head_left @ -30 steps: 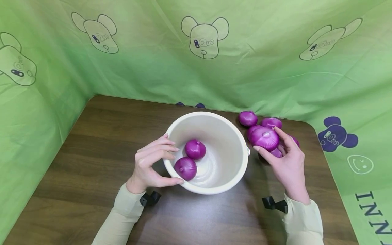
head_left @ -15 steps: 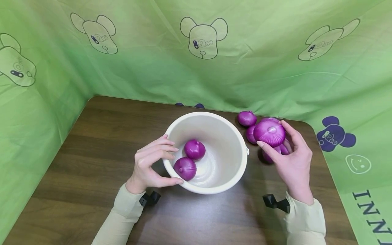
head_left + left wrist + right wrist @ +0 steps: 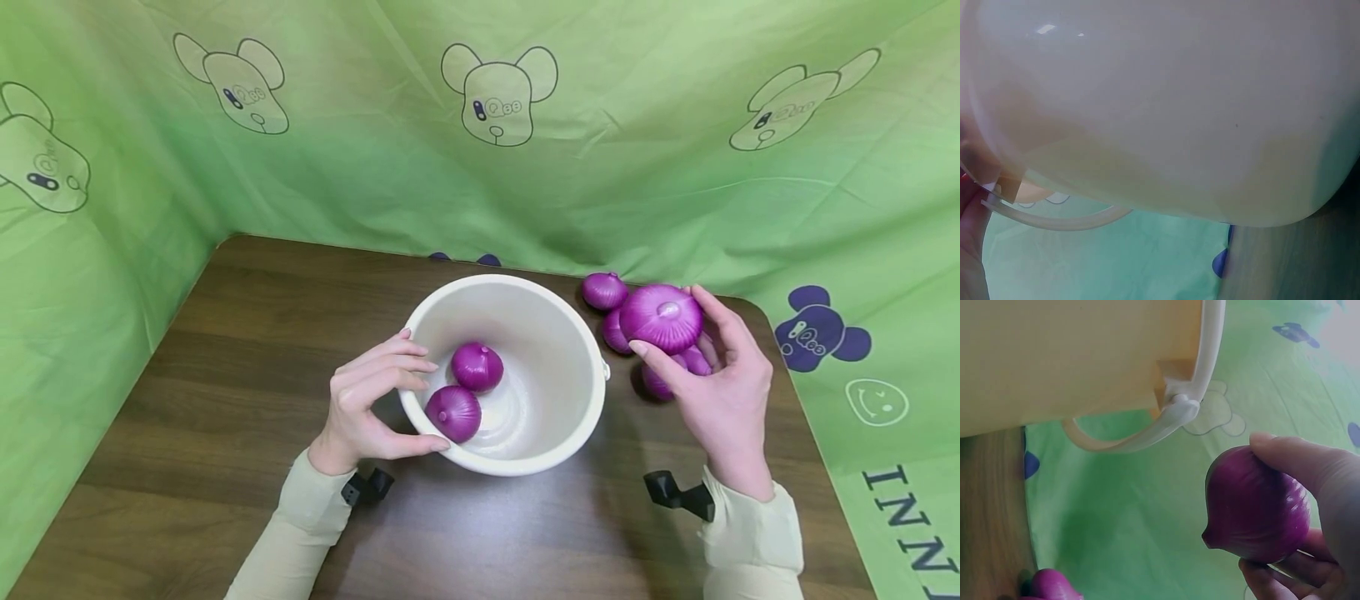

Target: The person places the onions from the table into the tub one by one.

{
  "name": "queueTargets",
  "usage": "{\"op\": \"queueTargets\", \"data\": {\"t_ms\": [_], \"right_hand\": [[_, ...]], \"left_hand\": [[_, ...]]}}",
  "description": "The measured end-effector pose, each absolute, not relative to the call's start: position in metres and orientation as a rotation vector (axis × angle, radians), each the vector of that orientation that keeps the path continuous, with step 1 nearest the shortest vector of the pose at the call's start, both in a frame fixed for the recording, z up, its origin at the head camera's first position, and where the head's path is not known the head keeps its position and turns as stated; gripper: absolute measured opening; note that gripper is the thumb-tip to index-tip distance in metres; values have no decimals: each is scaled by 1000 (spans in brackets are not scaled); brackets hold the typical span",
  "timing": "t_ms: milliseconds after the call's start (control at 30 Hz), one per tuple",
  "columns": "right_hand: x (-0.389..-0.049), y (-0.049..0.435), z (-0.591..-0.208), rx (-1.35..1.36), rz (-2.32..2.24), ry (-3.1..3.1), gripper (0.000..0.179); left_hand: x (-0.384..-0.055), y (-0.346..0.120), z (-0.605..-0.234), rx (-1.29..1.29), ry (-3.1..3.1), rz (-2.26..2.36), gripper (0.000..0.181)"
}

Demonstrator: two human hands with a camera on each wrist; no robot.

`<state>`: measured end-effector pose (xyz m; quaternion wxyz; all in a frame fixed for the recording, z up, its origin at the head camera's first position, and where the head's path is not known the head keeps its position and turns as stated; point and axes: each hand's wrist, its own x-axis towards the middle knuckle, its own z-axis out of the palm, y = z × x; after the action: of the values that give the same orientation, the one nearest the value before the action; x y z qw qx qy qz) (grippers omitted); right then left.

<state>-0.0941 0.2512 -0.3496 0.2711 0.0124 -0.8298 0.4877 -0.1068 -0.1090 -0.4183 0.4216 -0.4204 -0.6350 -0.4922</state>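
A white bucket [image 3: 536, 462] stands mid-table, its side wall [image 3: 1179, 112] filling most of the left wrist view. Two purple onions, one upper [image 3: 477, 367] and one lower [image 3: 453, 413], lie inside it at the left. My left hand [image 3: 375, 400] grips the bucket's left rim, thumb outside toward the front and fingers over the edge. With my right hand [image 3: 727, 375] I hold a purple onion [image 3: 662, 318] between thumb and fingers, right of the bucket. The right wrist view shows that same onion [image 3: 1257, 506] with its pointed tip turned left.
More purple onions lie right of the bucket: one at the back [image 3: 604, 291], one beside it [image 3: 615, 331], others partly hidden under the right hand [image 3: 660, 382]. The bucket's handle [image 3: 1129, 440] hangs at its far side. Green printed cloth [image 3: 375, 167] rises behind the brown table [image 3: 262, 333].
My right hand has lifted the held onion up and slightly right, away from the others, uncovering more of the onions below. The left hand and bucket have stayed put.
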Motion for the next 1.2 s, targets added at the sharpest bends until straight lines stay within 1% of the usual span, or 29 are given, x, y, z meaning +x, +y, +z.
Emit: {"op": "queueTargets", "data": {"t_ms": [433, 700, 1200], "right_hand": [[-89, 243, -345, 44, 1343, -2241, 87], [-85, 231, -336, 64, 1339, -2255, 85], [-86, 227, -343, 140, 1389, -2231, 85]], "left_hand": [[-107, -109, -421, -1056, -1584, -1236, 51], [-109, -109, -422, -1056, -1580, -1235, 51], [-109, -110, -425, -1064, -1570, -1237, 51]]}}
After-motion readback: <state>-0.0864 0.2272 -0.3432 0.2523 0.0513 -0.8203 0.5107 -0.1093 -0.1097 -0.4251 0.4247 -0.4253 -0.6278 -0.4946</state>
